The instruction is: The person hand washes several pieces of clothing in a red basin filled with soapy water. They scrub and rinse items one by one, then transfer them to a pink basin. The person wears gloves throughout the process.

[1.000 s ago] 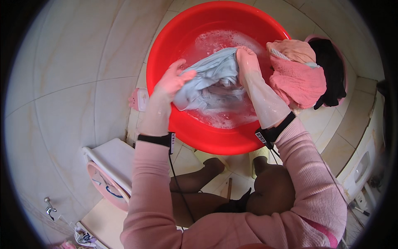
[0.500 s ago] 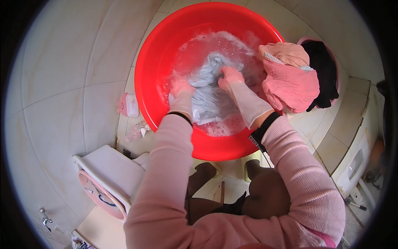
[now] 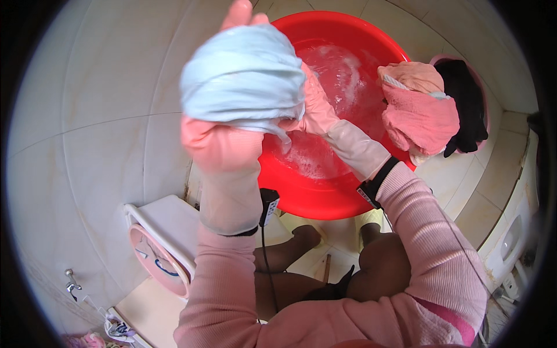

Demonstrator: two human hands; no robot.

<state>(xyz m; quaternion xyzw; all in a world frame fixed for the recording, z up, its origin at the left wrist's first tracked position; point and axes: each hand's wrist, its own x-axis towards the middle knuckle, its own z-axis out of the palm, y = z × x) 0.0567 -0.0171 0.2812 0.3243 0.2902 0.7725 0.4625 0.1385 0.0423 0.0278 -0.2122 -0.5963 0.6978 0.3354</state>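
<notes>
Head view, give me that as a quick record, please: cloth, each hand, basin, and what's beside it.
Cloth: light blue cloth, bunched, raised, covering part of the basin's left side in view
Left hand: left hand, gloved, behind the cloth, fingertips showing past its far edge
Right hand: right hand, gloved, at the cloth's right side, grip partly hidden
Basin: red basin, sudsy water inside
Right of basin: pink cloth, black cloth

- Much of the left hand (image 3: 221, 145) is covered by the light-blue cloth (image 3: 241, 75).
- The right hand (image 3: 318, 110) is partly hidden by it.
- The red basin's (image 3: 316, 200) left side is blocked.
</notes>
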